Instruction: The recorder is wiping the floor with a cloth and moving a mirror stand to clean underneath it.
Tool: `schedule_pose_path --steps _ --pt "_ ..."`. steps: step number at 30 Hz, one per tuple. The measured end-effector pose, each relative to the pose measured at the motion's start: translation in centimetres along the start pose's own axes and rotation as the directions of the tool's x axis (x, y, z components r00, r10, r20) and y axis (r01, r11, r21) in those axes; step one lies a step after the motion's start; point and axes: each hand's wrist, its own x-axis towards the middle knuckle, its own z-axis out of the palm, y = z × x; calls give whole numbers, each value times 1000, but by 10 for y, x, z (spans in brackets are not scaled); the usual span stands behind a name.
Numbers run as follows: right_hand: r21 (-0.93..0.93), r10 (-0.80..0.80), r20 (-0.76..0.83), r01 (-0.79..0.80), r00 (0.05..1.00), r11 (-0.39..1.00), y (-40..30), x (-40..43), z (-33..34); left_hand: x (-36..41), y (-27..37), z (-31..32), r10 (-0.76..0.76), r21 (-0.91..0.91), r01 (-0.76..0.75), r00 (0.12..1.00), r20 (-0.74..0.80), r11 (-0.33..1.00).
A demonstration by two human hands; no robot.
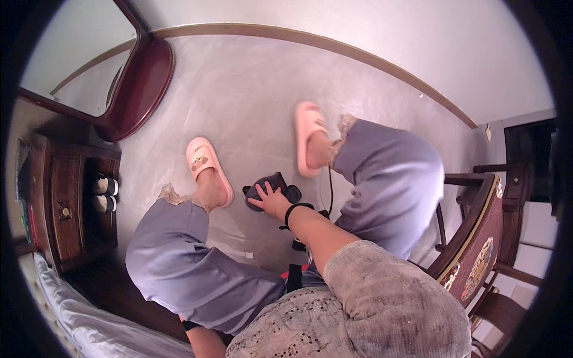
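My right hand (pixel 269 200) reaches down between my legs, its fingers spread over a dark, rounded object (pixel 280 181) with small lobes at its sides; its exact kind cannot be told. A black band circles that wrist. My left forearm (pixel 205 341), with a black band near the wrist, goes under my left leg, and the left hand is hidden. The pink slippers (pixel 207 163) (pixel 309 134) on my feet stand on either side of the dark object. Beside my right forearm lie partly hidden black items, with a thin black cord (pixel 331 190) running up towards my right ankle.
At left stand a dark wooden cabinet (pixel 67 197) with a pair of shoes (pixel 106 192) in its open compartment, and a mirror with a dark red base (pixel 147 89). A wooden chair with a patterned panel (pixel 481 255) is at right. A wall with a baseboard (pixel 268 30) runs ahead.
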Motion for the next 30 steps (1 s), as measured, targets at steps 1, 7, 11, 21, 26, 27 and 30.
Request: schedule_pose_path --steps 1,7,11,21,26,27,30 --pt "-7 -2 8 3 1000 1000 4 2 -2 6 0 3 7 -2 -7 1000 9 1000" --pt "-114 -188 -206 168 960 979 46 0 3 36 13 17 50 16 -52 996 75 999" --pt "-54 -77 -293 64 953 996 90 0 -9 67 38 32 112 41 -119 983 142 992" --pt "571 835 -320 -612 448 547 304 -31 -13 155 153 81 376 40 -411 864 336 911" --pt "730 910 -253 -552 330 403 357 -52 -40 170 257 136 419 42 -482 797 435 875" --pt "758 899 -338 -486 278 435 346 -53 -49 163 295 157 419 37 -491 779 466 871" --pt "714 748 -491 -286 447 640 261 0 -88 164 356 177 547 6 -653 639 541 757"
